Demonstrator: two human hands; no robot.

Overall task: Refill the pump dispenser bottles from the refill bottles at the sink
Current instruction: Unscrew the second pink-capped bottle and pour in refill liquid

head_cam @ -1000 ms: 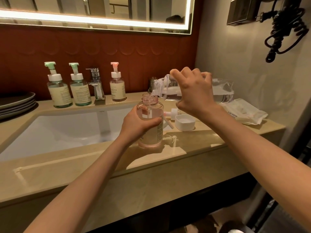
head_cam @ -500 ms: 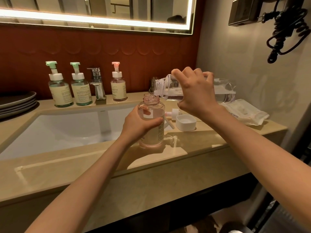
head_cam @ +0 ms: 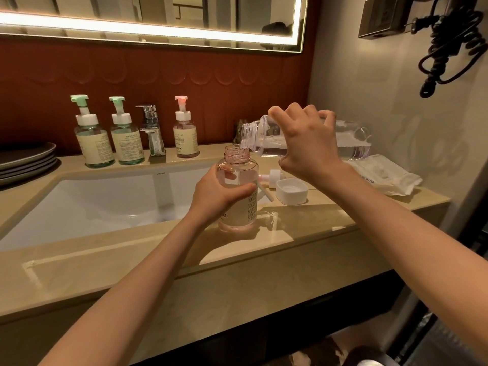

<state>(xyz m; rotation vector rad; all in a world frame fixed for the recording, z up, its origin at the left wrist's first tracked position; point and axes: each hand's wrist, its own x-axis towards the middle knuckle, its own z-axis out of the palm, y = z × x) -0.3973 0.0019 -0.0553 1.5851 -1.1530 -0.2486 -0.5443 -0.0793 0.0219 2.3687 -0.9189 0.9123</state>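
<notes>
My left hand [head_cam: 219, 196] grips an open pink dispenser bottle [head_cam: 241, 207] that stands upright on the counter right of the basin, its pump off. My right hand [head_cam: 306, 146] holds a clear refill bottle [head_cam: 351, 140] tipped nearly level, its mouth just over the pink bottle's neck, with liquid running in. The removed pink pump [head_cam: 272, 178] lies behind the bottle beside a white cap [head_cam: 291, 191]. Two green-pump bottles [head_cam: 92, 136] [head_cam: 126, 136] and one pink-pump bottle [head_cam: 184, 133] stand at the back.
A chrome tap [head_cam: 151, 130] stands between the back bottles above the white basin [head_cam: 92, 204]. Dark plates [head_cam: 26, 159] are stacked at far left. A wipes packet [head_cam: 385, 175] lies at the counter's right end. A coiled black cord [head_cam: 449, 46] hangs on the right wall.
The refill bottle's mouth has dipped lower toward the pink bottle's neck and the liquid level in the pink bottle has risen a little. My left hand keeps its grip.
</notes>
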